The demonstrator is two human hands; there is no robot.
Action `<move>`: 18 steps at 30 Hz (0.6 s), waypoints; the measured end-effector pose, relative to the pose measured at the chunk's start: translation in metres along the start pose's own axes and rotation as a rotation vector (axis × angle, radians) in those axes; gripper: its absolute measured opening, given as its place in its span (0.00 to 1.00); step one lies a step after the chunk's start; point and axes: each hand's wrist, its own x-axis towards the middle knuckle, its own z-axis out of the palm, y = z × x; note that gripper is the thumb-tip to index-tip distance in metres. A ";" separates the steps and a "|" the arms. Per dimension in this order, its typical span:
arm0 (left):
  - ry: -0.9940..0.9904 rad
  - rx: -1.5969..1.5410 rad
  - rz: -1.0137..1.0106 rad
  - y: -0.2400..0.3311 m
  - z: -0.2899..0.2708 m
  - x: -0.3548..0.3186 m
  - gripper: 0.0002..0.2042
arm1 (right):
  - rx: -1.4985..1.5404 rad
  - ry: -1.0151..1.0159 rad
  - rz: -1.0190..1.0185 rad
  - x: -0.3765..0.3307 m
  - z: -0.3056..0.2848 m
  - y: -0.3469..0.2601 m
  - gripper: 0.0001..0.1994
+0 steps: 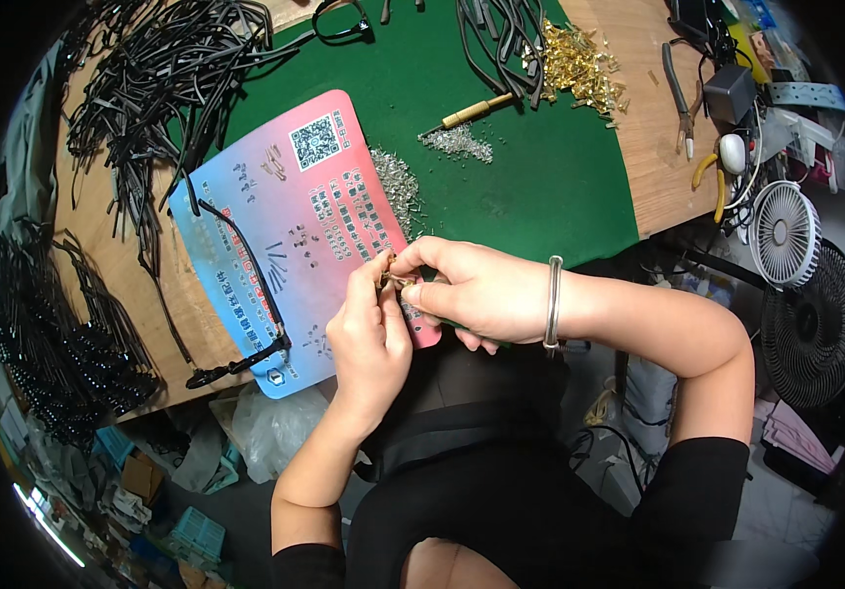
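Note:
My left hand (369, 334) and my right hand (472, 290) meet over the near right edge of a pink and blue printed mat (236, 216). Between their pinched fingertips is a small gold-coloured piece (395, 279), mostly hidden, so its kind does not show. Left of my left hand, a dark eyeglass frame part with a long temple (264, 265) lies on the mat. Tiny screws and metal bits (280, 270) are spread in small groups there. Just beyond my fingers lies a pile of small silver metal parts (398, 191).
A green work mat (540, 196) covers the wooden table. Black eyeglass temples heap up at the far left (167, 79) and near left (59, 344). Farther back are a brass-handled screwdriver (476, 110) and gold parts (580, 74). Pliers (678, 98) and fans (784, 234) stand right.

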 end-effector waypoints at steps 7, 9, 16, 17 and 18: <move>0.048 0.144 0.020 0.002 -0.005 0.003 0.16 | -0.560 0.220 -0.345 -0.014 0.006 0.028 0.19; 0.090 0.055 0.004 0.000 -0.014 0.011 0.15 | -0.608 0.269 -0.378 -0.035 0.001 0.024 0.19; -0.032 -0.191 0.258 -0.023 -0.021 0.021 0.19 | -0.741 0.520 -0.503 -0.025 -0.021 0.041 0.15; -0.099 0.001 0.363 -0.027 -0.027 0.023 0.17 | -0.725 0.496 -0.491 -0.023 -0.023 0.040 0.15; -0.115 -0.019 0.338 -0.023 -0.029 0.023 0.13 | -0.710 0.483 -0.480 -0.021 -0.027 0.041 0.15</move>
